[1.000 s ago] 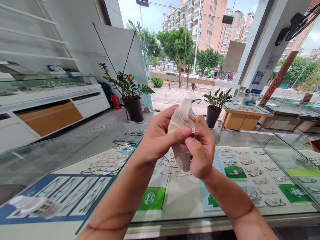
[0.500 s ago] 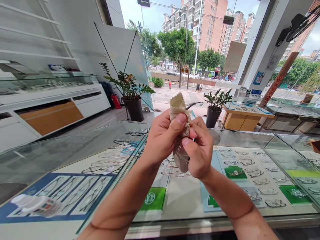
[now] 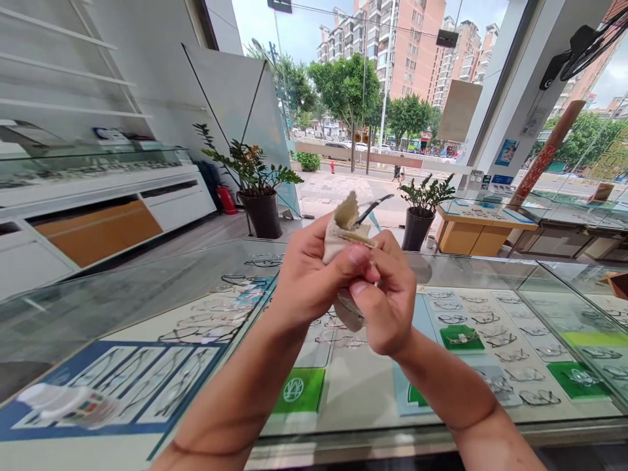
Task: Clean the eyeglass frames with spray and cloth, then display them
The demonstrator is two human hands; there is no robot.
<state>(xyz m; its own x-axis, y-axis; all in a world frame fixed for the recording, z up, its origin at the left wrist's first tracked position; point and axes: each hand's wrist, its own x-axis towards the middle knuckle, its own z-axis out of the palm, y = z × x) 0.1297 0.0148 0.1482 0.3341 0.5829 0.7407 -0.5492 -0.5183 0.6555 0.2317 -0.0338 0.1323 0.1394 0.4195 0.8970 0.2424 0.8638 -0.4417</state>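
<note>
A beige cleaning cloth (image 3: 343, 226) is bunched between both hands above a glass display counter (image 3: 147, 288). My left hand (image 3: 307, 278) pinches the cloth with thumb and fingers closed. My right hand (image 3: 387, 294) is closed on a pair of glasses wrapped in the cloth; only one dark temple arm of the glasses (image 3: 375, 205) sticks out at the top. The lenses are hidden by the cloth and fingers.
Under the counter glass lie several rows of eyeglass frames (image 3: 490, 320) on white, blue and green mats. Two potted plants (image 3: 258, 186) (image 3: 422, 206) stand on the floor beyond the counter. Shelving and drawers (image 3: 98, 216) run along the left wall. Shop windows face a street.
The cloth has been worked lower and bunched tighter between the fingers. The glasses' temple arm now tilts up to the right. Both hands stay in the same place.
</note>
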